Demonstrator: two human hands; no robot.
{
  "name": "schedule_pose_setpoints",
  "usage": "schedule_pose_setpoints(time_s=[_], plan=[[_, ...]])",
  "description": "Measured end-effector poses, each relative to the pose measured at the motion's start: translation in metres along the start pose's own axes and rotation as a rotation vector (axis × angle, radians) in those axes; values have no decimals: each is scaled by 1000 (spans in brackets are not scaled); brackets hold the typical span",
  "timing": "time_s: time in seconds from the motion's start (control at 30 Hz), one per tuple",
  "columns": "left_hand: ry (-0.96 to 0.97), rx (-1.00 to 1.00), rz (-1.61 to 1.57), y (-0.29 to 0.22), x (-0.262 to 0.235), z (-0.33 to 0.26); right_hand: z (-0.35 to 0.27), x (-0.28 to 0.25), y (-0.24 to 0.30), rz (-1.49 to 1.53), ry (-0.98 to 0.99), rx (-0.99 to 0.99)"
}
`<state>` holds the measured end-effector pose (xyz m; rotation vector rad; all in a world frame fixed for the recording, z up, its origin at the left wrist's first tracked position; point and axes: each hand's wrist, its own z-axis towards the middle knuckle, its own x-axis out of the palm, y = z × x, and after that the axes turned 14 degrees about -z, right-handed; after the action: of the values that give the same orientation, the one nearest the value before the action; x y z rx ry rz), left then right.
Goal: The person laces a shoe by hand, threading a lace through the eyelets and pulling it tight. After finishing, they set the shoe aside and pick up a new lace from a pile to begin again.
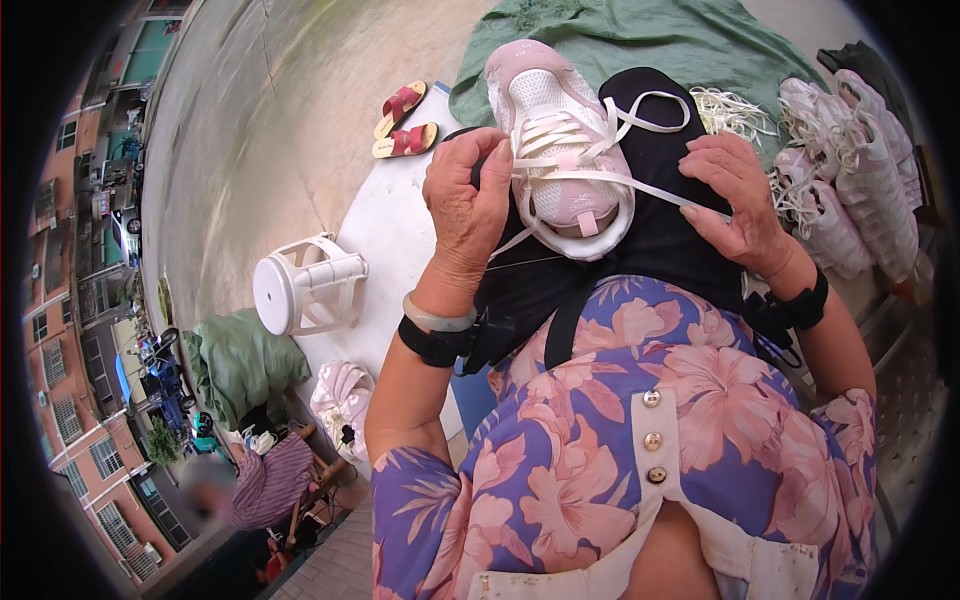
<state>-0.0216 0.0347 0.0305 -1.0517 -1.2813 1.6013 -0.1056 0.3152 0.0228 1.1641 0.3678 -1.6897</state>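
Observation:
A pink and white sneaker (570, 150) rests on my black-covered lap, its toe pointing away from me. White shoelace (625, 180) crosses its tongue in several rows, and a loose loop stands up at the right. My left hand (467, 195) is closed at the shoe's left edge, thumb against the lace there; its other fingertips are partly hidden. On the right, a length of lace stretches from the shoe to my right hand (738, 200), which pinches it near the thumb tip with the other fingers curved above.
Several pink-white sneakers (850, 170) are heaped at the right beside a bundle of loose white laces (735, 112) on green cloth (640, 40). Left stand a white stool (310, 285) and red sandals (405, 125). Another person (265, 480) sits at lower left near more shoes (343, 405).

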Motion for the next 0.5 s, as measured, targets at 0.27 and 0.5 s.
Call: schedule_pose_setpoints(time_s=[0.27,0.5], plan=[[190,563,633,-16,47,-6,28,47,34,3,-54,74],[168,526,622,9,54,-4,25,54,34,91,-92,120]])
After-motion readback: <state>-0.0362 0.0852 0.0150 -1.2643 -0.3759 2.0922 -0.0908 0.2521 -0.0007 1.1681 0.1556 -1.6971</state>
